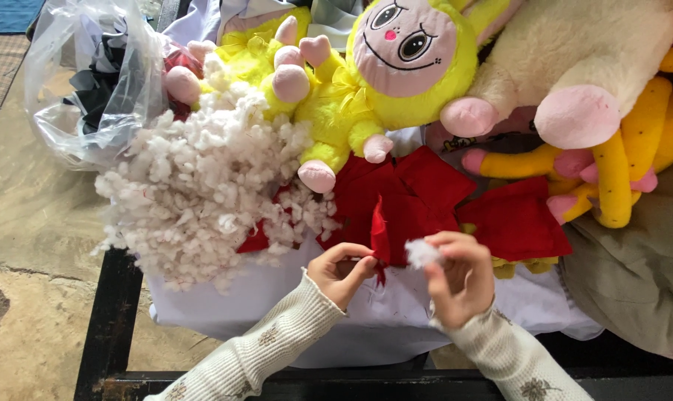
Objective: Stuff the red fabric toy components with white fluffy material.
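left hand (342, 272): I'm seeing it pinching the red fabric piece (379, 236)
right hand (459, 276): gripping a white stuffing tuft (423, 253)
nearby: stuffing pile (203, 193) lying left

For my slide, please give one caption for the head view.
Left hand pinches red fabric piece; right hand holds white stuffing tuft.

red fabric piece (381, 230) | white stuffing (203, 193) | yellow plush doll (396, 67) | cream flower-patterned sleeves (277, 341)
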